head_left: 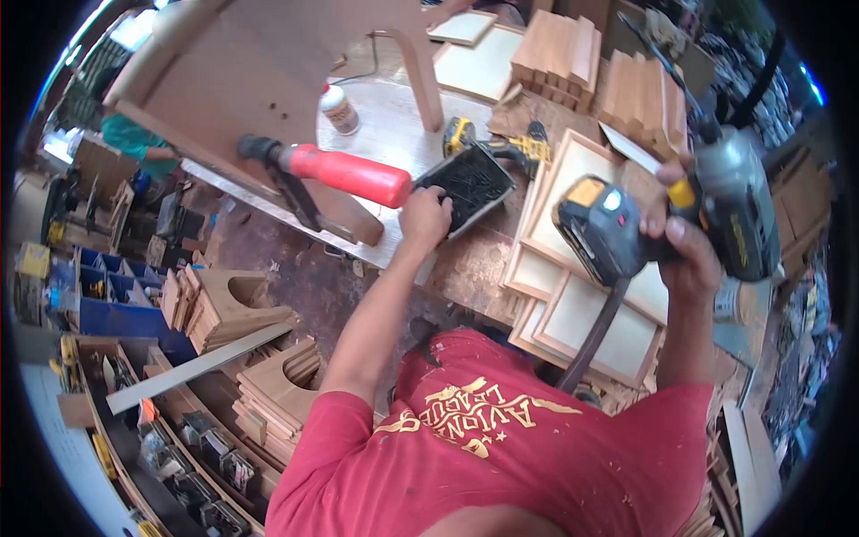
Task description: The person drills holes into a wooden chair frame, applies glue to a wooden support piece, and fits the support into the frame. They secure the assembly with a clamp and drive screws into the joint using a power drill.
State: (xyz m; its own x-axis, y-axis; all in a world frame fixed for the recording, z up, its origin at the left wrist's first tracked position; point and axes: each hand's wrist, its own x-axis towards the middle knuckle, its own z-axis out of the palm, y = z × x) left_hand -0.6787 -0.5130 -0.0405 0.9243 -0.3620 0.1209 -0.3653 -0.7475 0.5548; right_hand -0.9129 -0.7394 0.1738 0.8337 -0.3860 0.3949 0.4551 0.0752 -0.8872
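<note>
My right hand (684, 246) is wrapped round the handle of a cordless impact driver (738, 201), raised over the right side of the bench. Its battery (598, 228) faces left, with a small light glowing on it. Over the near left edge of an open box of dark screws (465, 188), my left hand (428, 215) has its fingers curled; what they pinch, if anything, is hidden. Just beyond that hand is the red handle of a clamp (349, 174), fixed to a wooden furniture piece (233, 80) with curved legs.
A yellow-and-black drill (501, 143) lies behind the screw box, and a white glue bottle (340, 109) stands left of it. Framed panels (595, 327) and stacked wood pieces (555, 54) cover the right. Cut boards (219, 309) and tool bins fill the lower left. Another person's teal sleeve (134, 139) shows.
</note>
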